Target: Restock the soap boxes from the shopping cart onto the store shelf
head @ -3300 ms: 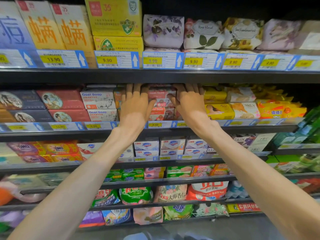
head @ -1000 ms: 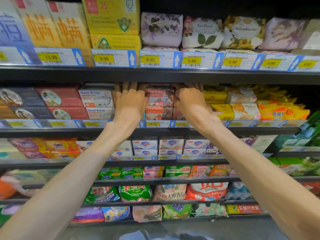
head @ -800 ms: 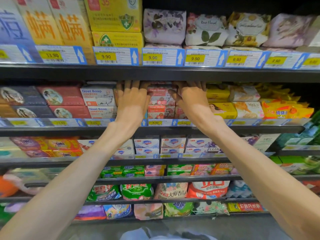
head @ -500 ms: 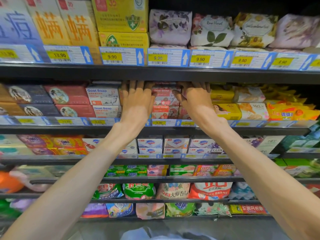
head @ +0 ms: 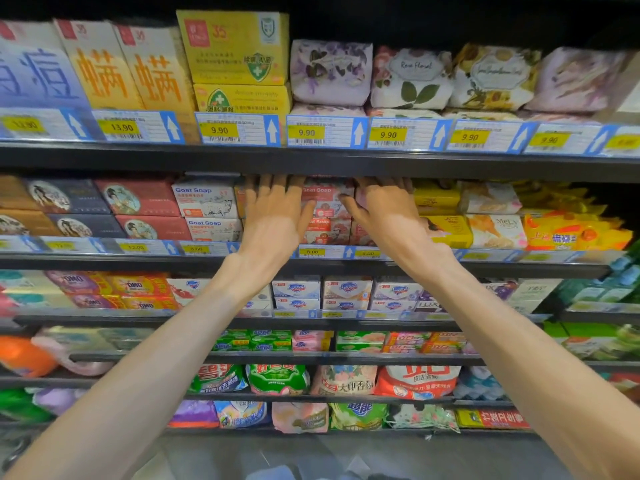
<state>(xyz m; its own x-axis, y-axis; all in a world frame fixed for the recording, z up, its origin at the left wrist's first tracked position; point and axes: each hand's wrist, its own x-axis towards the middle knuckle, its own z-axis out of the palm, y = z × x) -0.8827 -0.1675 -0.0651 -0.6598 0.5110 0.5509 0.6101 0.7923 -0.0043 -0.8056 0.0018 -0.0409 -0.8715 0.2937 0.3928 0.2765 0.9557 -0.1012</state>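
The store shelf (head: 311,265) is packed tight from left to right, and the person is reaching both arms deep into the second tier, under the dark lip of the tier above. The red Goat Soap boxes (head: 327,202) stand two high in the gap between the hands, just right of the white Goat Soap boxes (head: 206,202) and left of the yellow soap boxes (head: 446,232). The left hand (head: 275,216) lies flat with fingers straight and spread, pressing the left side of the red stack; the right hand (head: 386,213) does the same on the right side, thumb out toward the stack. Neither pinches anything. The risk I see is the upper box sliding off the lower one if the push is uneven, or fingertips (head: 266,180) catching the shelf above. A hard shove could also knock the neighbouring stacks askew.
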